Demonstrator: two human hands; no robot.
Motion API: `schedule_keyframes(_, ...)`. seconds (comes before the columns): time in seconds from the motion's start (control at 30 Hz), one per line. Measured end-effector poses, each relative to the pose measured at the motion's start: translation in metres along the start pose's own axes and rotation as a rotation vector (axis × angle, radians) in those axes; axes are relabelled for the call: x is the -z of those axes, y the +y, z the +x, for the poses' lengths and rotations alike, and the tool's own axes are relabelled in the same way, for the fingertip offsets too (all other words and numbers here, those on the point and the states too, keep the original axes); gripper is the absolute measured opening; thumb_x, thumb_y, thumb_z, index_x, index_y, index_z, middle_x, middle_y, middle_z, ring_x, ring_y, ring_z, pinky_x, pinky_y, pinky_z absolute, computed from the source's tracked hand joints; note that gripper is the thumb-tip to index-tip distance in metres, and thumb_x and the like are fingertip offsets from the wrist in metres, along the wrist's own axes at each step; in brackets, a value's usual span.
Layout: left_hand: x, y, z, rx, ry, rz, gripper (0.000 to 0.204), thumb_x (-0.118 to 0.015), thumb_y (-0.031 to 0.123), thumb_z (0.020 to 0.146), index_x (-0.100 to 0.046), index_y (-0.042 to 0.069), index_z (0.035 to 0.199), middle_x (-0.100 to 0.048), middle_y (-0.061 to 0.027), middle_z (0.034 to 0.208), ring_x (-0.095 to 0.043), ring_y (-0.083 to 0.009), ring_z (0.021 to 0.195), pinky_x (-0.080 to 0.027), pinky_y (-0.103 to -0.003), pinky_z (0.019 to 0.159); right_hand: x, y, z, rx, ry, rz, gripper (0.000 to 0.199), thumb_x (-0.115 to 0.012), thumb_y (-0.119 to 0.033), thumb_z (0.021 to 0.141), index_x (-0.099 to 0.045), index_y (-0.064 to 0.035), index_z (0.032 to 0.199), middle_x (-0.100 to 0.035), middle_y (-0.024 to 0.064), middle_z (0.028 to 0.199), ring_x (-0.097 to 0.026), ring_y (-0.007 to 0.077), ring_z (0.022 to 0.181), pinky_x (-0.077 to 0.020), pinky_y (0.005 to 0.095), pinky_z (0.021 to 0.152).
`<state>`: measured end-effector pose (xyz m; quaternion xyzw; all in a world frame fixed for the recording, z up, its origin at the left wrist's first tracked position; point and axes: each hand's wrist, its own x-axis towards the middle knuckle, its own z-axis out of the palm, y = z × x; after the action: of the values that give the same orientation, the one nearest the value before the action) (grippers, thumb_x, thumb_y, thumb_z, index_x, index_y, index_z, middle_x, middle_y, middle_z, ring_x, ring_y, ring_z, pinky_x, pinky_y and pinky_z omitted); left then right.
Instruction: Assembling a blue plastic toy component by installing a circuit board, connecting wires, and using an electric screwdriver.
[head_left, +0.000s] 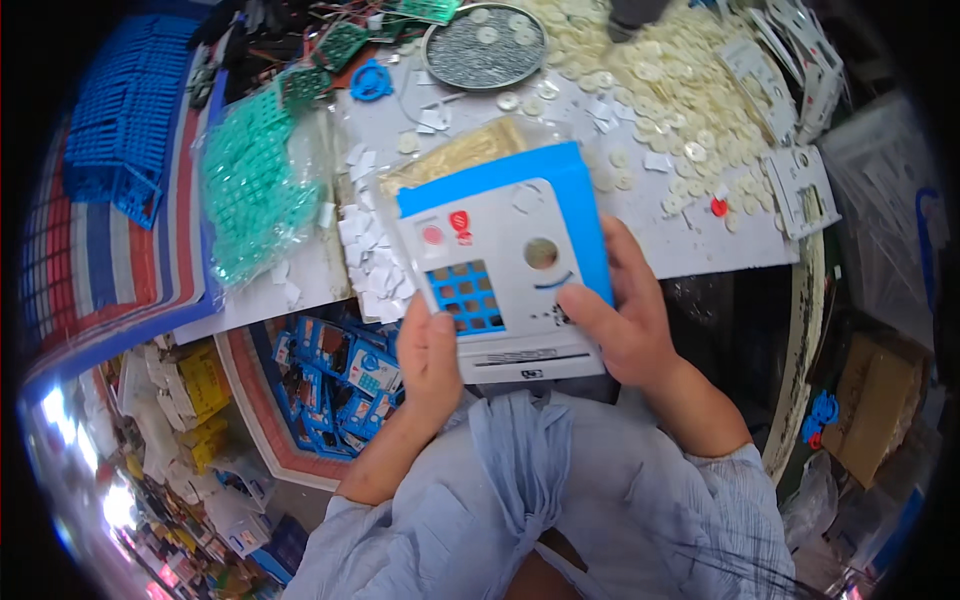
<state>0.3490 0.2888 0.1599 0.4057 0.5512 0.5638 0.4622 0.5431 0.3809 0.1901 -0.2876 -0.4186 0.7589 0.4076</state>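
Observation:
Between my two hands is a flat device casing, a white front panel point(500, 220) backed by a blue plastic shell point(583, 195). The panel has a grid of square openings showing blue, a round hole and a curved slot. My left hand point(430, 350) grips its lower left edge, thumb on the front. My right hand point(630, 310) holds the right edge, thumb lying on the panel near the curved slot and fingers behind. The casing is tilted above the table's near edge. Behind it lies a clear bag of yellowish parts point(455, 155), partly hidden.
A bag of green keypads point(262, 190) and blue plastic frames point(125, 110) lie to the left. Pale round discs point(690, 125) cover the table's far right, beside a round tray of dark grains point(485, 60). Finished-looking blue units point(345, 375) fill a container below the table.

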Motion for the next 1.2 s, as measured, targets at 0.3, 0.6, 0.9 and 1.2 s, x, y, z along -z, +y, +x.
schedule_keyframes(0.3,-0.004,0.047,0.061,0.049,0.207,-0.186,0.026,-0.048,0.024,0.107,-0.059,0.004,0.096,-0.062,0.0024,0.082,-0.051,-0.0019,0.069,-0.043,-0.022,0.060,-0.004,0.005,-0.011,0.061,-0.076,-0.033,0.068,-0.065,-0.012,0.097,-0.026,0.0037,0.150,-0.050,0.0147,0.140,-0.050,0.0186,0.128,-0.0397,0.0341,0.108)
schedule_keyframes(0.6,0.007,0.037,0.069,0.264,-0.027,-0.061,0.046,-0.035,0.032,0.110,-0.065,-0.001,0.099,-0.066,-0.0002,0.077,-0.056,-0.0046,0.067,-0.046,-0.022,0.060,0.004,-0.003,0.014,0.149,0.096,-0.003,0.058,-0.063,-0.010,0.097,-0.034,0.0017,0.146,-0.055,0.0120,0.135,-0.055,0.0166,0.122,-0.0449,0.0339,0.104)
schedule_keyframes(0.9,0.005,0.032,0.050,-0.225,0.060,0.249,0.038,-0.045,0.027,0.108,-0.067,-0.005,0.107,-0.067,-0.0042,0.085,-0.058,-0.0075,0.078,-0.047,-0.025,0.072,-0.013,0.000,0.028,0.252,0.058,0.010,0.060,-0.064,-0.010,0.097,-0.032,0.0031,0.147,-0.056,0.0134,0.133,-0.056,0.0180,0.122,-0.0450,0.0340,0.105)
schedule_keyframes(1.2,0.081,0.066,0.116,0.177,-0.208,-0.269,0.090,-0.028,0.078,0.097,-0.051,0.000,0.136,-0.064,-0.0121,0.096,-0.051,-0.0085,0.072,-0.038,-0.018,0.055,0.003,-0.062,0.095,0.841,-0.418,-0.706,0.048,-0.070,-0.006,0.089,-0.049,-0.0005,0.133,-0.065,0.0155,0.119,-0.061,0.0269,0.113,-0.0485,0.0421,0.098)
